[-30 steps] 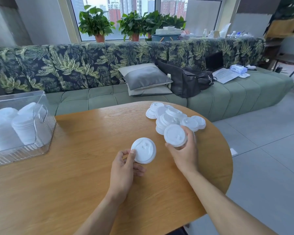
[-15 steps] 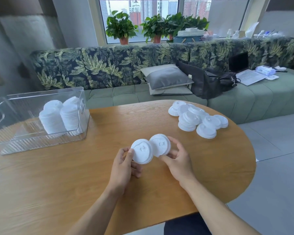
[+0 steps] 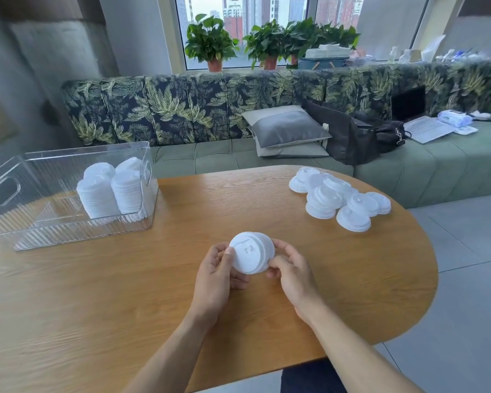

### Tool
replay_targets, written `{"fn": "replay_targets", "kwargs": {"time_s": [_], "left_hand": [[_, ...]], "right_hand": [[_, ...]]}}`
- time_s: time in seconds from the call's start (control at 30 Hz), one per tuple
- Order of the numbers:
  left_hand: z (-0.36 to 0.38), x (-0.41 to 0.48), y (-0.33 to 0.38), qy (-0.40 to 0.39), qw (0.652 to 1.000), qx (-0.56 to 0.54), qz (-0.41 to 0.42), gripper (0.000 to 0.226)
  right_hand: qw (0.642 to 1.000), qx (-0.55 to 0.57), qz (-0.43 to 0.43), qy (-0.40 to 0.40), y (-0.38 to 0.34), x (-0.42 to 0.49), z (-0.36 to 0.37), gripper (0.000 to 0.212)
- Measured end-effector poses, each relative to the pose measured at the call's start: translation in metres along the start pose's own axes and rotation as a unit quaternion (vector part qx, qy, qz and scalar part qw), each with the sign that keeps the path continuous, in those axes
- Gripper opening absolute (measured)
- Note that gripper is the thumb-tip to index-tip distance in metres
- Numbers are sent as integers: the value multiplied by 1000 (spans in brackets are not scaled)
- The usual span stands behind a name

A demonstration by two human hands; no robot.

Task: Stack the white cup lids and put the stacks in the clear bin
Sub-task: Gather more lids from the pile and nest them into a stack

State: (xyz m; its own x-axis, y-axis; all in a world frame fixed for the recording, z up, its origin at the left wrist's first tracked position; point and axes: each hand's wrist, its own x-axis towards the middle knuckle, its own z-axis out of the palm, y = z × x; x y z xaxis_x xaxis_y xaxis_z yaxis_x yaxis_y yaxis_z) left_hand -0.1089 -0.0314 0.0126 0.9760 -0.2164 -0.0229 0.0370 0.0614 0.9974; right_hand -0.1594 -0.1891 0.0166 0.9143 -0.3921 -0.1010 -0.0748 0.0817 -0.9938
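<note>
My left hand [image 3: 214, 275] and right hand [image 3: 291, 275] pinch two lids [image 3: 250, 256] from either side with curled fingers. One lid sits on the other, slightly offset, over the table [image 3: 125, 293]. The loose pile [image 3: 340, 198] lies at far right. Two stacks [image 3: 111, 191] stand in the bin [image 3: 68, 229] at left.
</note>
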Motion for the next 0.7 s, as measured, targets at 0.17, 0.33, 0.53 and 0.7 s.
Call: {"fn": "replay_targets", "kwargs": {"time_s": [0.17,0.33,0.53,0.7], "left_hand": [[0,-2,-1,-6,1000,2,2,20],[1,-1,-4,-9,1000,17,6,22],[1,-1,-6,-6,1000,17,15,21],[-1,-1,-7,-12,1000,25,15,23]], "right_hand": [[1000,0,-5,-14,-2,0,-1,37],[1000,15,0,-25,-3,0,-1,37],[999,18,-22,-21,0,0,2,28],[999,22,-22,-8,2,0,4,30]]}}
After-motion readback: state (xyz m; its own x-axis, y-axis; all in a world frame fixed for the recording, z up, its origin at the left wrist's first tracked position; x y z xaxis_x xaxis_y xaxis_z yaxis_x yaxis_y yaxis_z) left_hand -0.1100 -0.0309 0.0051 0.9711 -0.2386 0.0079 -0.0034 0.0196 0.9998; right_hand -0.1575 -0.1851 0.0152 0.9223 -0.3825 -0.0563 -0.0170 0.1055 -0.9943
